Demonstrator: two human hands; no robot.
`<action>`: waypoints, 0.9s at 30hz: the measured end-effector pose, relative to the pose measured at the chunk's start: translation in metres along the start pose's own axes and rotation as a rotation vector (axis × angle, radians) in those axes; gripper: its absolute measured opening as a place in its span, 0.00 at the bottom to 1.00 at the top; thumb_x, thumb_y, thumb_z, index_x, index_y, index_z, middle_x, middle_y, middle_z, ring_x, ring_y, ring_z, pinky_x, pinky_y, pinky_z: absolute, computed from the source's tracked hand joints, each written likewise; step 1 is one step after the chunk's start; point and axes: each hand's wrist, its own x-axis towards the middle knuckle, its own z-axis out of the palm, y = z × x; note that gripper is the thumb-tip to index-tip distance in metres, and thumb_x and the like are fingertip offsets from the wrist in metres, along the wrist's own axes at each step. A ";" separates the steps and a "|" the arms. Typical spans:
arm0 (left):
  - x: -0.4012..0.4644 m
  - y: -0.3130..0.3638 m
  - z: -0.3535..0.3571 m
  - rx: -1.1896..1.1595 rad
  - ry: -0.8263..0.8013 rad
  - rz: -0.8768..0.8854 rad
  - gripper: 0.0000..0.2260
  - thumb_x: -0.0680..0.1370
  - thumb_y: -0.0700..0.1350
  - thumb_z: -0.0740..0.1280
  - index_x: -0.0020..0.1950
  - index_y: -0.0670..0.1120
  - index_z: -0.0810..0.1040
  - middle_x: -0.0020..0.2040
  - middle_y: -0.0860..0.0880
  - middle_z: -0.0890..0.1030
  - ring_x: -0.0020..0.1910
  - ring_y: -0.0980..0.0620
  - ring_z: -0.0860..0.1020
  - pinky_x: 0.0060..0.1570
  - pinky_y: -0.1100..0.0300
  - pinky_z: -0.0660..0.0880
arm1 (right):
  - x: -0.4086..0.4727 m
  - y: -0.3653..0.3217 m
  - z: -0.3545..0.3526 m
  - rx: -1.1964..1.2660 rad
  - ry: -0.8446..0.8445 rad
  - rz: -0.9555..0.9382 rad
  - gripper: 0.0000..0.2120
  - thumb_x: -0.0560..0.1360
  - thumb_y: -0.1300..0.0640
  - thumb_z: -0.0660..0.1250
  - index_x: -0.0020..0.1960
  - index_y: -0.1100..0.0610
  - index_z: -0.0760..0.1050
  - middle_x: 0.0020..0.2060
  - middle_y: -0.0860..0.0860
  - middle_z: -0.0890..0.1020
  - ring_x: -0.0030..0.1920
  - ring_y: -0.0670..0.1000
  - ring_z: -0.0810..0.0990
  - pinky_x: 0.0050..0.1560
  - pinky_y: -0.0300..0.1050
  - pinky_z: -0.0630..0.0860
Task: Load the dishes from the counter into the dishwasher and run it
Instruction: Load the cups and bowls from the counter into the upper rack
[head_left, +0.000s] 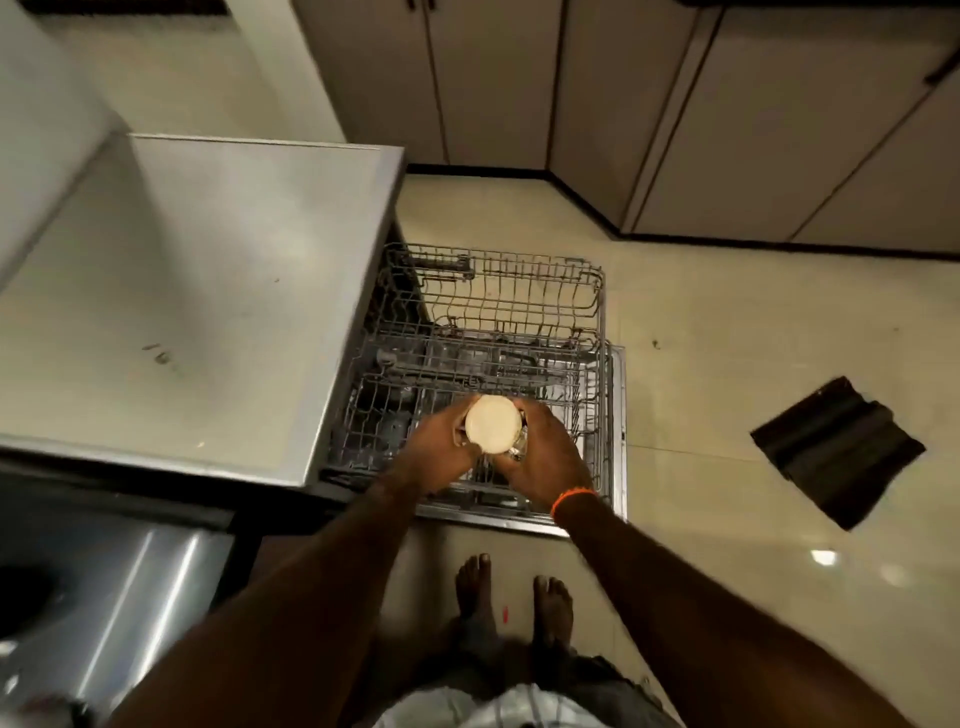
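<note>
I am looking down past the grey desk at the pulled-out dishwasher rack. My left hand is curling its fingers round a pale round cup, held over the rack, while my right hand is wrapping it from the other side. A dark mat is lying on the floor at far right.

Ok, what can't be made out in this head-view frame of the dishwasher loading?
- Cup: its sides and lower part are hidden by the left hand and right hand.
- Lower rack: what it holds is blurred.
- Sink: cut off by the left edge.
</note>
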 end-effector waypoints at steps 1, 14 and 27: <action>0.009 -0.009 0.007 0.000 -0.051 -0.006 0.30 0.74 0.37 0.72 0.76 0.47 0.70 0.67 0.46 0.79 0.66 0.47 0.77 0.66 0.43 0.75 | 0.000 0.010 0.008 -0.002 -0.006 0.033 0.38 0.68 0.50 0.78 0.73 0.56 0.66 0.66 0.55 0.75 0.64 0.56 0.75 0.63 0.52 0.74; 0.066 -0.101 0.065 0.186 -0.181 -0.113 0.30 0.79 0.40 0.67 0.80 0.50 0.62 0.64 0.45 0.81 0.56 0.51 0.79 0.56 0.63 0.73 | 0.017 0.076 0.080 -0.018 -0.147 0.270 0.39 0.71 0.52 0.73 0.77 0.52 0.60 0.72 0.51 0.69 0.61 0.58 0.78 0.60 0.54 0.78; 0.086 -0.100 0.071 0.092 -0.344 -0.118 0.28 0.76 0.32 0.67 0.74 0.45 0.69 0.65 0.46 0.79 0.62 0.50 0.78 0.61 0.62 0.73 | 0.043 0.080 0.103 -0.139 -0.217 0.513 0.39 0.73 0.64 0.70 0.80 0.55 0.57 0.69 0.57 0.74 0.65 0.61 0.77 0.66 0.55 0.75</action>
